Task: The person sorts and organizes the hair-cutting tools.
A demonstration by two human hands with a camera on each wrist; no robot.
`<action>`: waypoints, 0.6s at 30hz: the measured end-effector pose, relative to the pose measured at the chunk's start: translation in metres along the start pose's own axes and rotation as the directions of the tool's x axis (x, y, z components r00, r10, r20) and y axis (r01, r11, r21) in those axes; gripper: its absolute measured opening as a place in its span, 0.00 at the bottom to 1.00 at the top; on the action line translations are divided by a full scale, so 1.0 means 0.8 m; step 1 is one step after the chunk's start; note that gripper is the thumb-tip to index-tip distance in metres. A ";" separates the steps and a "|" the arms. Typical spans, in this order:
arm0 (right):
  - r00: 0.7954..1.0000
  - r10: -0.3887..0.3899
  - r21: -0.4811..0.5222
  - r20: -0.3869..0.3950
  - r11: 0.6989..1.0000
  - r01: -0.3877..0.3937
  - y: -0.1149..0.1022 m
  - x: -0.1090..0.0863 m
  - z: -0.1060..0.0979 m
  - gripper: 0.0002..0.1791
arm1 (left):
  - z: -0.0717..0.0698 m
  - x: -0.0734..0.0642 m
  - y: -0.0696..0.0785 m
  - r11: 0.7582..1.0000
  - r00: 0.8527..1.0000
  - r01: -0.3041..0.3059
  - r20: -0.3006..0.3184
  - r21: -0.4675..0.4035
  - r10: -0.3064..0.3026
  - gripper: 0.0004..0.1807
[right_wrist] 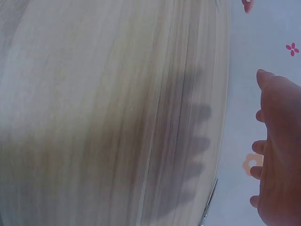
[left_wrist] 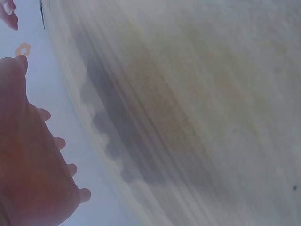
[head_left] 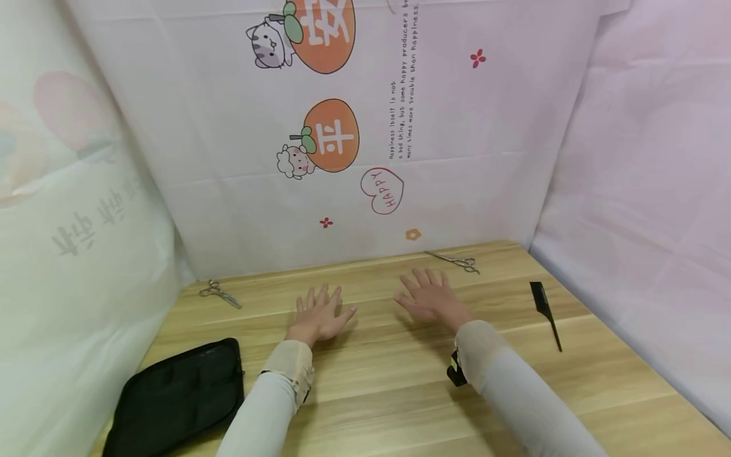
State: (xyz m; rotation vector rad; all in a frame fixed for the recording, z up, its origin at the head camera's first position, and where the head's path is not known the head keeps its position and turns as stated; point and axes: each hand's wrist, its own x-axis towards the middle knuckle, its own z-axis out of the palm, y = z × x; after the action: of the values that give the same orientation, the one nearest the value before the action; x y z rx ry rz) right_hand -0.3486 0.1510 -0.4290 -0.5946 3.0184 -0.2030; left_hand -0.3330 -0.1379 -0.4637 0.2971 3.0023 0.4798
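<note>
Head view, left hand (head_left: 318, 317): spread above the table (head_left: 377, 393), short scissors (head_left: 226, 298) apart at its left.
Head view, right hand (head_left: 431, 301): spread, long scissors (head_left: 456, 260) just beyond its fingers.
Left wrist view: fingers parted.
Right wrist view: fingers parted, long scissors partly visible.

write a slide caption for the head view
Left hand and right hand hover, fingers spread, above a wood-grain table holding two pairs of scissors, a black comb and a black case.

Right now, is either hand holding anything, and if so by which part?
Nothing is held: the left hand and the right hand are both empty, fingers spread. The scissors nearest the right hand lie untouched.
</note>
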 end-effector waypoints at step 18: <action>0.998 -0.001 -0.020 -0.056 1.000 0.000 0.047 -0.013 0.008 0.43 | -0.032 -0.031 -0.004 0.993 0.999 -0.036 0.011 0.117 0.035 0.46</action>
State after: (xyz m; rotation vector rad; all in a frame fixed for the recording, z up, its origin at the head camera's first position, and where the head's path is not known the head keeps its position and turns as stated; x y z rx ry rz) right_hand -0.3527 0.1886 -0.4404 -0.6009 3.0775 -0.1925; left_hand -0.3121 -0.1539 -0.4388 0.3600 3.0270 0.3050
